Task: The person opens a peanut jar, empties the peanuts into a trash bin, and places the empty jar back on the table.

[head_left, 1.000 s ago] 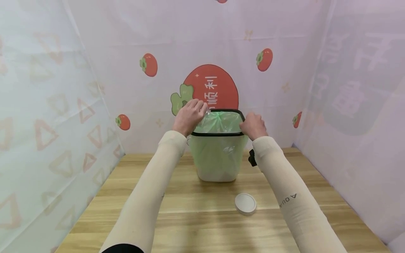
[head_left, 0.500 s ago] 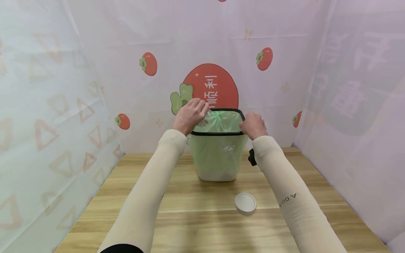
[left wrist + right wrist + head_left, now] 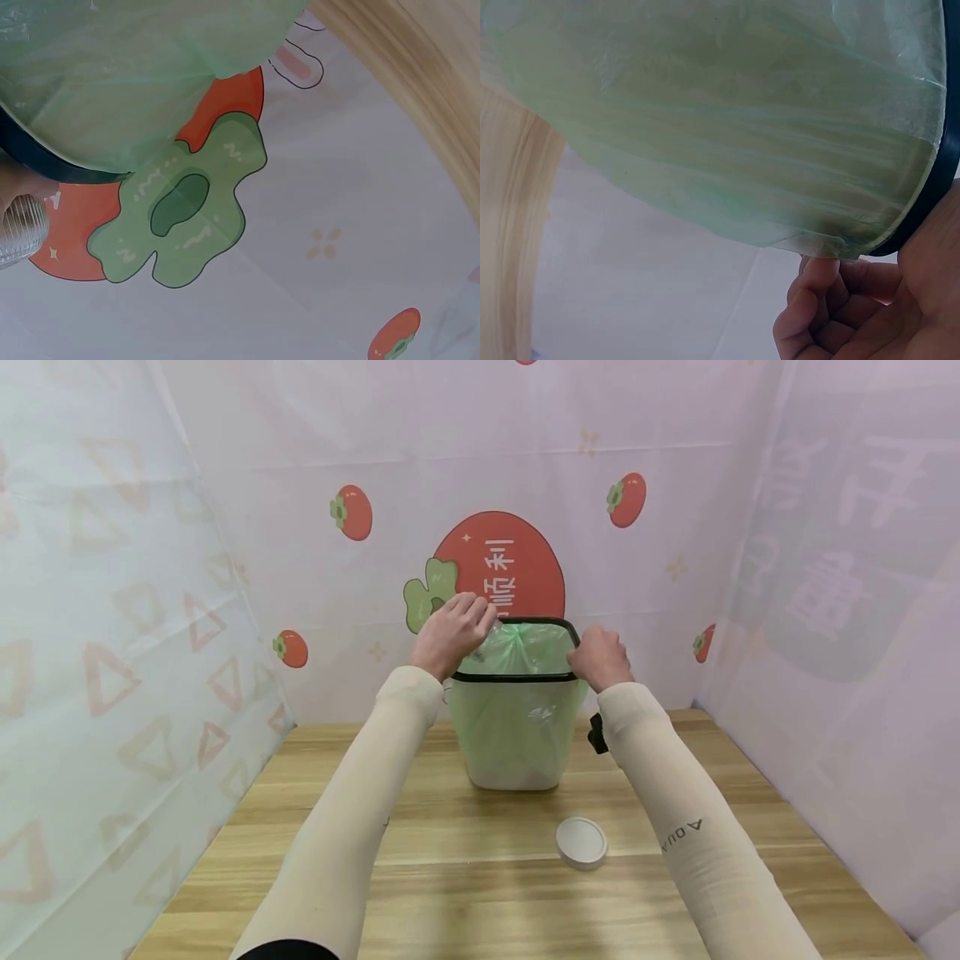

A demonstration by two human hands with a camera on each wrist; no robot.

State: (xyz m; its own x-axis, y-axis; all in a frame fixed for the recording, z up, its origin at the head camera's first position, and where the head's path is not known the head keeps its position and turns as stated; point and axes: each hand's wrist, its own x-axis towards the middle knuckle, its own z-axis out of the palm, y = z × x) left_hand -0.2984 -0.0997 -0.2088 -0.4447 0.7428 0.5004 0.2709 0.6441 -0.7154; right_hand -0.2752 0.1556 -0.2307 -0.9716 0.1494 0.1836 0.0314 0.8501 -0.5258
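A light waste bin (image 3: 513, 774) with a black rim ring (image 3: 517, 678) stands upright on the table, lined with a thin green bin bag (image 3: 517, 722) folded over its outside. At its left rim, my left hand (image 3: 453, 631) has curled fingers. In the left wrist view that hand, mostly cut off, holds a clear ribbed plastic thing (image 3: 22, 229) by the ring; its whole shape is hidden. My right hand (image 3: 602, 658) is at the right rim. The right wrist view shows its curled fingers (image 3: 802, 311) pinching the bag's edge below the ring.
A round white lid (image 3: 582, 841) lies on the wooden table (image 3: 465, 902) in front of the bin. Printed cloth walls (image 3: 510, 427) enclose the table at the back and both sides. A black wrist mount (image 3: 597, 735) sits by the right sleeve.
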